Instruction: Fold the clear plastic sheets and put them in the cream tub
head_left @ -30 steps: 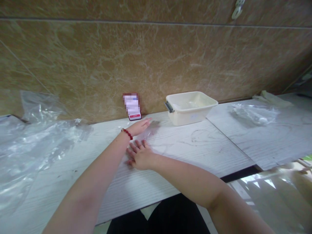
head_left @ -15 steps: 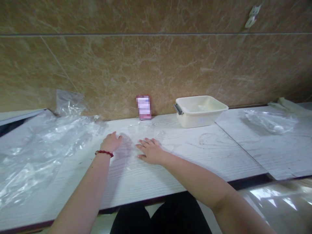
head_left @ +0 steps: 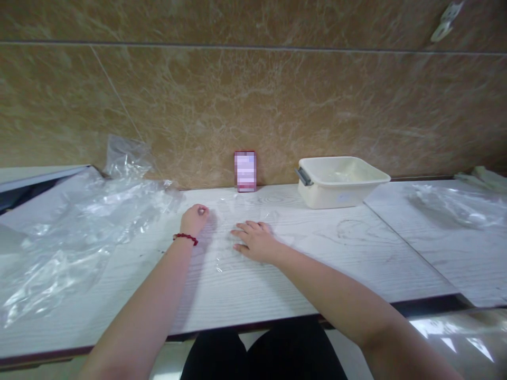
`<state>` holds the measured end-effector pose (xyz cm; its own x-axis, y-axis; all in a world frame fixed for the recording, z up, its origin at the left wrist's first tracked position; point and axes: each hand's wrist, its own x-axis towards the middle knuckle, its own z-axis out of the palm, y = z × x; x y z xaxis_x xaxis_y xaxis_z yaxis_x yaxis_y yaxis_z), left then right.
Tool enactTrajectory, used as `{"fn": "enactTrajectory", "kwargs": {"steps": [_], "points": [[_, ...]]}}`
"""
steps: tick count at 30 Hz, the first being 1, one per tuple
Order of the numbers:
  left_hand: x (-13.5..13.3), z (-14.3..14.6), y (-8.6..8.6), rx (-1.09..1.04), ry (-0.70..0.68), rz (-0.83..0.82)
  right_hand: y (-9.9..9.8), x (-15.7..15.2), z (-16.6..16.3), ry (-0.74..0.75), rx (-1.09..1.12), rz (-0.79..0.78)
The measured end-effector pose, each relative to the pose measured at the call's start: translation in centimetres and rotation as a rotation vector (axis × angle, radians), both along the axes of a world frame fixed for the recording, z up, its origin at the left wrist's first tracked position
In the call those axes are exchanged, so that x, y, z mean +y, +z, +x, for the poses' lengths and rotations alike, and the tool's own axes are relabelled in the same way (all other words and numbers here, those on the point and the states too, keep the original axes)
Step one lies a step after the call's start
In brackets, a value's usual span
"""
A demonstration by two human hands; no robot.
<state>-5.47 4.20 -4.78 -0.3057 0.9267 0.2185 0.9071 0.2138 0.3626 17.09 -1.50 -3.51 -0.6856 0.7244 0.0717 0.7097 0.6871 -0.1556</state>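
My right hand (head_left: pixel 256 241) lies flat with its fingers spread, pressed on a thin clear plastic bag (head_left: pixel 219 262) that is spread on the white wood-grain table (head_left: pixel 328 274). To its left my left hand (head_left: pixel 194 218), with a red bead bracelet (head_left: pixel 185 237) at the wrist, is closed with the fingers curled to the thumb. It is raised slightly near the bag's left edge. Whatever may be between its fingers is hidden. The outline of the bag is faint against the table.
A pile of clear plastic bags (head_left: pixel 91 227) covers the left side. A phone (head_left: pixel 245 171) leans on the marbled wall (head_left: pixel 245 100). Right of it stands a cream plastic bin (head_left: pixel 330 195) with a grey handle. More clear plastic (head_left: pixel 459 206) lies at far right.
My left hand has gone from fingers loosely stretched on the table to curled closed, slightly farther forward. My right hand stays flat on the bag. The view has turned slightly left.
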Motion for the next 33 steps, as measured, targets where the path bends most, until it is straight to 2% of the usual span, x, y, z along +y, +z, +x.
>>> {"fn": "enactTrajectory", "kwargs": {"steps": [4,6,10,15,20,26,33], "points": [[-0.1,-0.1,-0.2,0.112,0.078,-0.005,0.2,-0.3,-0.2,-0.017,0.026,0.022],[-0.2,-0.2,-0.3,0.16,0.092,-0.033,0.4,-0.7,-0.3,0.023,0.032,0.041],[-0.2,-0.2,-0.1,0.131,0.063,-0.051,0.8,-1.5,-0.7,0.189,-0.021,-0.001],[-0.1,0.2,0.0,0.108,-0.02,0.019,0.6,-1.6,-0.9,0.212,-0.056,-0.058],[-0.1,0.8,0.2,-0.176,-0.082,0.1,0.3,-1.4,-0.9,0.217,-0.046,-0.052],[-0.6,1.5,0.5,-0.55,-0.061,0.131,0.2,-1.4,-0.9,0.22,-0.036,-0.027],[-2.4,2.4,0.5,-0.342,-0.16,0.07,0.3,-1.3,-0.9,0.22,-0.022,-0.045]]}}
